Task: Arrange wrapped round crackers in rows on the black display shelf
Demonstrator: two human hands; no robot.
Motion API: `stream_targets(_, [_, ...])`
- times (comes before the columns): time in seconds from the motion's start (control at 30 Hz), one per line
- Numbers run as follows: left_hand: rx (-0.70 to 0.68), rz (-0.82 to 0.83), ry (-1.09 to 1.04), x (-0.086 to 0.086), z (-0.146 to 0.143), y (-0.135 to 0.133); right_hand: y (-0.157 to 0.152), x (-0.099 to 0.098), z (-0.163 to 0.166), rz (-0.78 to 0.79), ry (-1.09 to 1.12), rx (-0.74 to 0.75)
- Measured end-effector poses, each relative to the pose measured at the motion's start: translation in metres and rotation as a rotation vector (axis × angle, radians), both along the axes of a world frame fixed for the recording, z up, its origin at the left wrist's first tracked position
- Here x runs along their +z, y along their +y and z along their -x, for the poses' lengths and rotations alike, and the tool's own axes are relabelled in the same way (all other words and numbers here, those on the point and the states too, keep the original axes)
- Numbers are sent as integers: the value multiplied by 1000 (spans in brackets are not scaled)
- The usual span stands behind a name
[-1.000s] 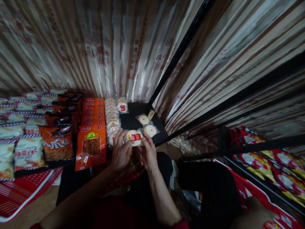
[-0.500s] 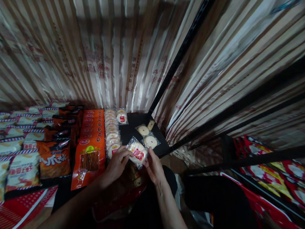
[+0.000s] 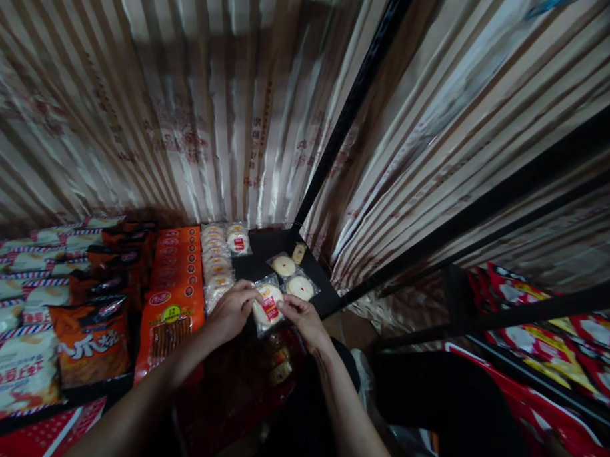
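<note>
Both my hands hold one clear-wrapped round pastry with a red label (image 3: 268,306) at the front edge of a black shelf (image 3: 265,246). My left hand (image 3: 231,312) pinches its left side, my right hand (image 3: 301,320) pinches its right side. To the left runs a row of the same wrapped pastries (image 3: 217,261). Two more wrapped pastries (image 3: 293,277) lie loose on the shelf just behind my right hand.
Orange snack packets (image 3: 175,286) lie left of the pastry row, then dark orange bags (image 3: 91,339) and white striped bags (image 3: 19,365). A black upright post (image 3: 351,107) stands at the shelf corner before striped wrapped walls. Red and yellow packets (image 3: 564,353) fill a lower shelf at right.
The pastry has come down and turned upright, close to the shelf's front edge. Both hands have stayed on it, and the view has tilted slightly.
</note>
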State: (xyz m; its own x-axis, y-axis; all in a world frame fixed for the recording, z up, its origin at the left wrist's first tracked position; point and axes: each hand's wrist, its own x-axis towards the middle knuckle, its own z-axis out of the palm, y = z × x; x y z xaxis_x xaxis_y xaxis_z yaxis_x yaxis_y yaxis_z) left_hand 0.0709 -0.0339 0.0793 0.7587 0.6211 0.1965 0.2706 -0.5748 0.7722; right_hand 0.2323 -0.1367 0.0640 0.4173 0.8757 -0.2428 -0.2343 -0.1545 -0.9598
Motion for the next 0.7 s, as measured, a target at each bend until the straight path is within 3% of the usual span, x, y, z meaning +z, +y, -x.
stream_targets(0.37, [228, -342, 303, -6, -24, 14, 65, -40, -16, 15, -187, -130])
stream_targets(0.5, [165, -384, 369, -19, -36, 13, 93, -46, -25, 54, -486, -119])
stream_targets(0.7, [149, -379, 484, -32, -52, 30, 130, -34, -26, 260, -892, -30])
